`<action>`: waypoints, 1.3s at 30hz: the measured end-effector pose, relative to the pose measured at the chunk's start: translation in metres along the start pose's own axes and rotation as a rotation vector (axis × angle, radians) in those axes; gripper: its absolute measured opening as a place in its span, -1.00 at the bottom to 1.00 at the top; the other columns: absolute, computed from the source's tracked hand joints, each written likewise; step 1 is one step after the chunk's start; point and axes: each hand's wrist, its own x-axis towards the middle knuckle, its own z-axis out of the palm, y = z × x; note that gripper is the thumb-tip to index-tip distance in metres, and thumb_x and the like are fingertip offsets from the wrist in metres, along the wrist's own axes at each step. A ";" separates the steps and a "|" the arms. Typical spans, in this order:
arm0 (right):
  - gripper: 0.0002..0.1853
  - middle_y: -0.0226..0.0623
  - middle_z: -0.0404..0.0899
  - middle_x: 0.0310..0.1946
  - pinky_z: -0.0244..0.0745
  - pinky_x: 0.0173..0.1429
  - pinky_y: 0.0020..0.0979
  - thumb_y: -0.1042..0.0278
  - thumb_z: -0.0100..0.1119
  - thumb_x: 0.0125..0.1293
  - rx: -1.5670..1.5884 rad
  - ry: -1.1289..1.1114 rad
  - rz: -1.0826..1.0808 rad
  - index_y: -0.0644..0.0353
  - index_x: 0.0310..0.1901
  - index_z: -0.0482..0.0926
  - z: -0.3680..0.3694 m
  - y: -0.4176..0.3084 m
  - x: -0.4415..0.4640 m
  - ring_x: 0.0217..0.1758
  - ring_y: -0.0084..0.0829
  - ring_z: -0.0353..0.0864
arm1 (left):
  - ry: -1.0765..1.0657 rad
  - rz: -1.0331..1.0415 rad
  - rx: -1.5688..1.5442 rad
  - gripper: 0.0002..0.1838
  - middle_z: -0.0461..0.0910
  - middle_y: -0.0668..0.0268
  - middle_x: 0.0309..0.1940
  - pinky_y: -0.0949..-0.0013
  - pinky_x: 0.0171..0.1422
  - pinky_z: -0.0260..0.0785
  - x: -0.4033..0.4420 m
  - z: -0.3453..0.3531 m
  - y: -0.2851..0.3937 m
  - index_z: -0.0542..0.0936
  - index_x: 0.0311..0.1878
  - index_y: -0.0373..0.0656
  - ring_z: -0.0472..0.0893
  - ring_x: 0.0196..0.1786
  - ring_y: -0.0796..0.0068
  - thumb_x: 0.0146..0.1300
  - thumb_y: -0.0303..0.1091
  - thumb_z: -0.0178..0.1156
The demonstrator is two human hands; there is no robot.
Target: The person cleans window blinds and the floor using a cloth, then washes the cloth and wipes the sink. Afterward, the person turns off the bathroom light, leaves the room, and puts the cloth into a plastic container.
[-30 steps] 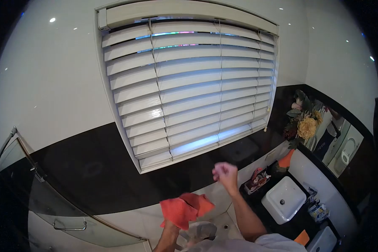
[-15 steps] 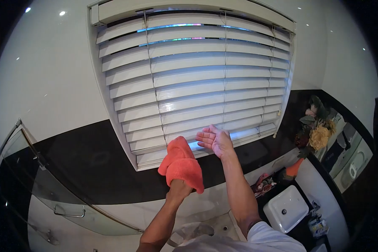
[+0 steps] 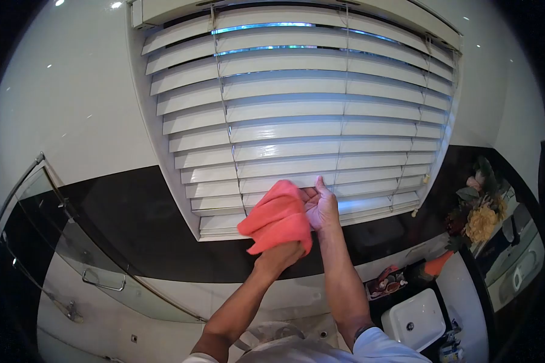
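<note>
The red cloth [image 3: 275,216] drapes over the left hand [image 3: 289,253], whose grip I cannot tell, just left of the loosely spread, thumb-raised right hand [image 3: 323,212], the blind's slats [image 3: 284,130] running crosswise beyond both.

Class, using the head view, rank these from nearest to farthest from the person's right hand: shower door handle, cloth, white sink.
From the right hand:
1. Cloth, just to its left.
2. White sink, at lower right.
3. Shower door handle, far off at lower left.
</note>
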 end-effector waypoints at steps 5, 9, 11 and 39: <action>-0.62 0.02 0.61 -0.15 0.59 -0.02 -0.13 0.20 -0.02 0.45 -0.396 0.149 -0.139 0.42 0.02 0.43 -0.015 -0.002 0.008 -0.17 -0.07 0.66 | 0.165 0.119 0.082 -0.63 0.52 0.09 0.00 0.19 0.28 0.28 0.047 0.023 -0.014 0.50 0.05 -0.16 0.46 0.17 0.14 0.21 -0.22 0.15; -0.66 0.06 0.61 -0.17 0.59 -0.01 -0.12 0.23 -0.02 0.45 -0.057 0.048 -0.097 0.40 0.01 0.42 0.011 -0.003 -0.011 -0.17 -0.07 0.67 | -0.011 -0.179 0.050 -0.64 0.52 0.18 0.06 0.23 0.30 0.26 0.039 0.000 -0.029 0.52 0.04 -0.08 0.46 0.17 0.21 0.18 -0.24 0.23; -0.67 0.07 0.60 -0.16 0.59 0.01 -0.12 0.25 -0.03 0.45 -0.085 0.009 -0.078 0.39 0.03 0.41 0.000 0.004 -0.005 -0.16 -0.07 0.66 | 0.013 -0.024 -0.007 -0.59 0.51 0.22 0.07 0.20 0.31 0.26 0.041 0.004 -0.038 0.51 0.06 -0.07 0.46 0.17 0.22 0.11 -0.25 0.29; -0.48 0.25 0.46 0.11 0.34 0.30 0.12 0.04 -0.16 0.48 -0.123 -0.098 0.103 0.38 0.19 0.32 0.033 0.054 0.001 0.20 0.12 0.48 | 0.438 0.146 0.462 -0.64 0.63 0.12 -0.18 0.00 0.14 0.37 -0.004 -0.019 -0.113 0.62 -0.11 -0.10 0.59 -0.02 0.03 0.04 -0.15 0.22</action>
